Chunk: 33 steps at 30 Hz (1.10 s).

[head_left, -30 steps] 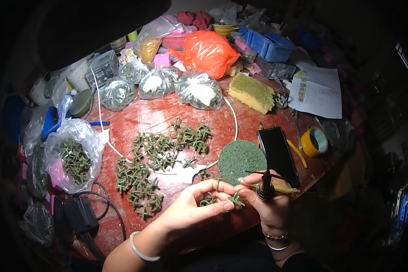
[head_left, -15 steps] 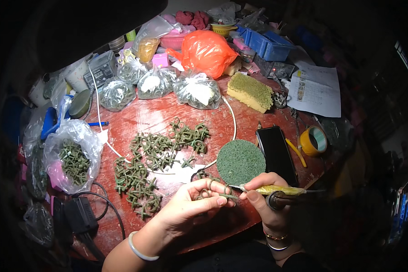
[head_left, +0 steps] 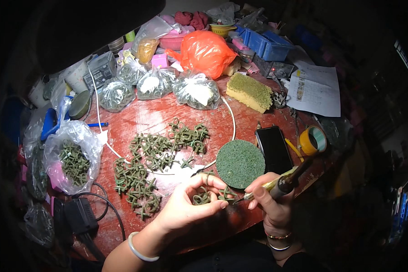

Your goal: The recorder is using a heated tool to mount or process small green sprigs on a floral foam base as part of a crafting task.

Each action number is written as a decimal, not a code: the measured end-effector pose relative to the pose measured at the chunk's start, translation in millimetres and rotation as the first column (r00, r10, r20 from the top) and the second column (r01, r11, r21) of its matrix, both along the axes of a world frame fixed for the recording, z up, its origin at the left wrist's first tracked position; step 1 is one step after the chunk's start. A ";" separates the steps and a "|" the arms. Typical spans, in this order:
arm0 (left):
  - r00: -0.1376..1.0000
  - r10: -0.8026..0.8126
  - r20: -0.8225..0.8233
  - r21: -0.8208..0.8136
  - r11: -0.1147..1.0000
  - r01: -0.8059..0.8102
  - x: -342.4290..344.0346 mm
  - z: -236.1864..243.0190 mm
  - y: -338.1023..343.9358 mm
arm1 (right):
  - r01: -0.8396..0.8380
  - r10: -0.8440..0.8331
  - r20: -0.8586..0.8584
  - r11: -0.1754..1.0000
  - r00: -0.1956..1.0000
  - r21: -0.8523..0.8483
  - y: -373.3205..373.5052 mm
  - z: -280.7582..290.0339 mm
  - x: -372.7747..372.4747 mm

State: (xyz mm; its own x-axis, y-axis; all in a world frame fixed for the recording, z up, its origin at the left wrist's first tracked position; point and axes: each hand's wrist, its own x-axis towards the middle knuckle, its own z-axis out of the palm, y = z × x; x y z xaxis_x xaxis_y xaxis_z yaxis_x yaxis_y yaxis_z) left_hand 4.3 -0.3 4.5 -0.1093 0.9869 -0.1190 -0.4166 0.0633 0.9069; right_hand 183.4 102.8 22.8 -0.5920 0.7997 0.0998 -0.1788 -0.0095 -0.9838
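Note:
My left hand (head_left: 182,207) is closed around several small green ring-shaped pieces (head_left: 201,198). At its fingertips it pinches one cross-shaped green piece (head_left: 225,194). My right hand (head_left: 273,209) grips a pen-like tool with a dark handle (head_left: 286,183) and a yellowish wrapped part. The thin tip of that tool points left, close to the pinched piece; whether they touch I cannot tell. Just beyond my hands lies a round green textured pad (head_left: 240,164). A loose pile of similar green pieces (head_left: 138,188) spreads over the red table to the left.
At left, an open clear bag (head_left: 75,161) contains more green pieces, near a black adapter (head_left: 80,214) with cables. Tied bags (head_left: 197,90), an orange-red bag (head_left: 208,54) and a yellow sponge (head_left: 249,92) stand behind. A phone (head_left: 274,149) and tape roll (head_left: 313,139) lie right.
The tool in my right hand has tilted, its handle end now pointing up and to the right. My left fingers have shifted, showing the pinched piece and the held rings more clearly.

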 end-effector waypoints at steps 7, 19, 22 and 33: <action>0.992 0.041 -0.117 0.053 0.998 -0.035 -0.6 -0.4 -1.7 | -0.039 0.036 0.064 0.998 0.997 0.049 -3.2 -3.1 -6.9; 0.995 -0.093 -0.021 -0.016 0.996 0.093 -2.0 3.0 -1.9 | -0.097 0.092 -0.053 0.990 0.994 -0.102 3.6 -2.9 -3.0; 0.995 -0.085 -0.052 -0.019 0.996 0.084 -0.7 6.8 -1.5 | -0.114 0.092 -0.109 0.970 0.990 -0.213 4.9 -3.4 1.6; 0.973 0.006 -0.232 0.074 0.997 0.011 -1.6 -0.2 -0.1 | 0.002 -0.012 -0.111 0.996 0.994 -0.087 4.7 -6.3 1.4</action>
